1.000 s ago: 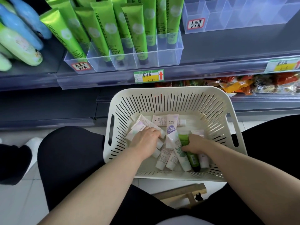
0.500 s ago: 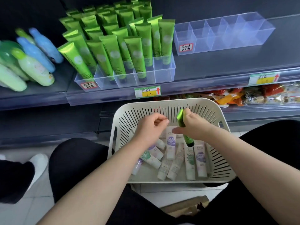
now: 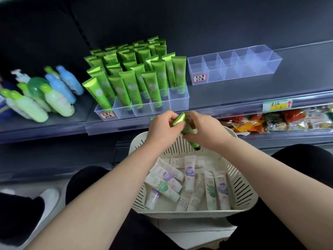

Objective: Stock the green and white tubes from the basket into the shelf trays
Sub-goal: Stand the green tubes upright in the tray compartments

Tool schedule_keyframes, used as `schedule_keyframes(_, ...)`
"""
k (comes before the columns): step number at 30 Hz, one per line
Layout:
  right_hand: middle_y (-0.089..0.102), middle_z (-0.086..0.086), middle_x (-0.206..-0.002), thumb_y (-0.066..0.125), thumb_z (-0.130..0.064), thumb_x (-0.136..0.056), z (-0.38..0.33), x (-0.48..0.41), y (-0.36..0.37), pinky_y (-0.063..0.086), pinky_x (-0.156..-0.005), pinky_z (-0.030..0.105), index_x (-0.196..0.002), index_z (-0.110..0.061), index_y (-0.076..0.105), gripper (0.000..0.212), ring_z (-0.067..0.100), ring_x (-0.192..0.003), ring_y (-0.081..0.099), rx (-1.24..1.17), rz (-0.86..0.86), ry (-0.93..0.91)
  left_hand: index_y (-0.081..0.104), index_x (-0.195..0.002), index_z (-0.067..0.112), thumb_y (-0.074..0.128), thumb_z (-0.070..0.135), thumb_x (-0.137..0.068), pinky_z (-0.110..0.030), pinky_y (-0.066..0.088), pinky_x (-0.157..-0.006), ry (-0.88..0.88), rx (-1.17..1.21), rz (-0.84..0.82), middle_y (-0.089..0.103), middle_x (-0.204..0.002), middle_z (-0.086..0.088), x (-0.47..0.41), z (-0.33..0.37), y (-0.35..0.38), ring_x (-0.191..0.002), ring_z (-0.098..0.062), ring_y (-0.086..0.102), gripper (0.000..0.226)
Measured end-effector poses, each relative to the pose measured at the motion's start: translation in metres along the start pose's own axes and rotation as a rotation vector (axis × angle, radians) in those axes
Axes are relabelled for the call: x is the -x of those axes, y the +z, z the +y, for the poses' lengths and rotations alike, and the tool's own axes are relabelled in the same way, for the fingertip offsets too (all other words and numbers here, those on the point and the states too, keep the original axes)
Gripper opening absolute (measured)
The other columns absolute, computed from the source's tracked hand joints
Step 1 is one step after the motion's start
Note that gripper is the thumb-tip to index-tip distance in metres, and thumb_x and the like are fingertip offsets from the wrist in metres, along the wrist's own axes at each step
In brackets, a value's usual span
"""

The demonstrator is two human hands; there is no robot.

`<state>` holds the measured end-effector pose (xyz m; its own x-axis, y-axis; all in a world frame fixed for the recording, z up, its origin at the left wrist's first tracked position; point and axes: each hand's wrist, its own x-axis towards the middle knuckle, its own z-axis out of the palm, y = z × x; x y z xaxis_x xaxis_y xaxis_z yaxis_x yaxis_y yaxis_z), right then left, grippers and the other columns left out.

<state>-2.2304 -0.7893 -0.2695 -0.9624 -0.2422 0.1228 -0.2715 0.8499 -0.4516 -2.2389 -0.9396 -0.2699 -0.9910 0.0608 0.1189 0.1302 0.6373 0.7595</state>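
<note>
A green tube (image 3: 180,120) is held above the far rim of the cream slotted basket (image 3: 245,192), which rests on my lap. My right hand (image 3: 207,130) is wrapped around the tube's middle, cap end pointing down. My left hand (image 3: 162,129) pinches its flat crimped top. Several white tubes (image 3: 189,173) with purple and green prints lie on the basket floor. On the shelf, a clear divided tray (image 3: 178,102) holds many upright green tubes (image 3: 126,89); its front right compartment has no tube in it. A second clear divided tray (image 3: 234,64) to the right holds nothing.
Green and blue bottles (image 3: 54,94) lie on the shelf at the left. Snack packets (image 3: 270,121) fill the lower shelf at the right. Price labels (image 3: 277,105) sit on the shelf edge. A shoe (image 3: 48,197) and a dark trouser leg are on the floor at the left.
My right hand lifted the green tube out of the basket and up toward the shelf edge. My left hand left the white tubes and took hold of the green tube's top.
</note>
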Motion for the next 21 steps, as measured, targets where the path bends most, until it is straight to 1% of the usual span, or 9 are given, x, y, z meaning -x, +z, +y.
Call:
schedule_keyframes(1, 0.067, 0.002, -0.111, 0.07, -0.031, -0.078, 0.0, 0.0, -0.002, 0.048, -0.077, 0.036, -0.125, -0.018, 0.048, 0.053, 0.027, -0.102, 0.061, -0.016, 0.023, -0.004, 0.061, -0.077, 0.027, 0.069, 0.026, -0.084, -0.028, 0.046, -0.061, 0.011, -0.019, 0.015, 0.062, -0.066, 0.012, -0.003, 0.005, -0.003, -0.063, -0.012, 0.056, 0.01)
schedule_keyframes(3, 0.065, 0.001, -0.117, 0.072, -0.033, -0.076, 0.002, -0.003, -0.007, 0.049, -0.08, 0.036, -0.13, -0.022, 0.044, 0.062, 0.025, -0.106, 0.06, -0.048, 0.035, 0.008, 0.062, -0.079, 0.026, 0.067, 0.027, -0.085, -0.028, 0.042, -0.061, 0.056, -0.092, 0.051, 0.06, -0.066, 0.012, -0.012, 0.02, -0.012, -0.065, -0.015, 0.055, 0.008)
schedule_keyframes(5, 0.064, 0.002, -0.114, 0.071, -0.038, -0.078, 0.007, -0.009, -0.015, 0.049, -0.079, 0.038, -0.124, -0.02, 0.049, 0.054, 0.025, -0.105, 0.057, -0.008, 0.075, 0.007, 0.067, -0.092, 0.025, 0.067, 0.027, -0.087, -0.027, 0.04, -0.064, 0.124, -0.181, 0.095, 0.062, -0.074, 0.01, -0.024, 0.042, -0.028, -0.072, -0.015, 0.056, 0.006)
schedule_keyframes(8, 0.06, 0.005, -0.116, 0.063, -0.035, -0.085, 0.016, -0.024, -0.03, 0.045, -0.082, 0.04, -0.126, -0.019, 0.053, 0.045, 0.028, -0.109, 0.049, 0.137, 0.17, 0.011, 0.066, -0.114, 0.022, 0.062, 0.029, -0.092, -0.029, 0.046, -0.075, 0.242, -0.299, 0.173, 0.068, -0.097, 0.005, -0.047, 0.075, -0.054, -0.081, -0.015, 0.059, 0.023)
schedule_keyframes(9, 0.058, 0.005, -0.118, 0.062, -0.031, -0.085, 0.018, -0.029, -0.034, 0.044, -0.084, 0.041, -0.129, -0.019, 0.052, 0.046, 0.029, -0.112, 0.047, 0.189, 0.172, 0.021, 0.064, -0.116, 0.022, 0.061, 0.028, -0.093, -0.03, 0.046, -0.076, 0.273, -0.335, 0.201, 0.068, -0.1, 0.004, -0.054, 0.085, -0.06, -0.083, -0.016, 0.059, 0.024)
schedule_keyframes(12, 0.053, 0.006, -0.125, 0.059, -0.025, -0.086, 0.018, -0.045, -0.042, 0.041, -0.087, 0.041, -0.133, -0.018, 0.048, 0.049, 0.029, -0.116, 0.043, 0.281, 0.166, 0.023, 0.061, -0.115, 0.02, 0.057, 0.025, -0.096, -0.031, 0.045, -0.075, 0.315, -0.412, 0.263, 0.062, -0.094, 0.005, -0.074, 0.101, -0.069, -0.084, -0.021, 0.059, 0.02)
schedule_keyframes(16, 0.045, 0.003, -0.138, 0.058, -0.03, -0.089, 0.015, -0.057, -0.042, 0.038, -0.094, 0.04, -0.141, -0.019, 0.038, 0.057, 0.027, -0.125, 0.039, 0.282, 0.068, 0.019, 0.059, -0.118, 0.02, 0.054, 0.023, -0.097, -0.034, 0.045, -0.072, 0.277, -0.527, 0.199, 0.063, -0.094, 0.0, -0.096, 0.098, -0.063, -0.086, -0.026, 0.06, 0.022)
schedule_keyframes(19, 0.045, 0.003, -0.141, 0.055, -0.029, -0.09, 0.017, -0.06, -0.037, 0.036, -0.097, 0.041, -0.144, -0.019, 0.035, 0.058, 0.026, -0.128, 0.038, 0.28, 0.016, 0.027, 0.056, -0.127, 0.019, 0.052, 0.023, -0.099, -0.038, 0.046, -0.082, 0.272, -0.637, 0.143, 0.065, -0.113, -0.006, -0.104, 0.09, -0.055, -0.103, -0.028, 0.059, 0.028)
schedule_keyframes(21, 0.047, 0.003, -0.142, 0.053, -0.028, -0.091, 0.018, -0.06, -0.032, 0.036, -0.099, 0.041, -0.146, -0.019, 0.031, 0.06, 0.027, -0.131, 0.036, 0.246, -0.015, 0.051, 0.055, -0.13, 0.019, 0.051, 0.024, -0.1, -0.04, 0.045, -0.089, 0.275, -0.695, 0.125, 0.063, -0.118, -0.009, -0.108, 0.083, -0.051, -0.11, -0.029, 0.056, 0.03)
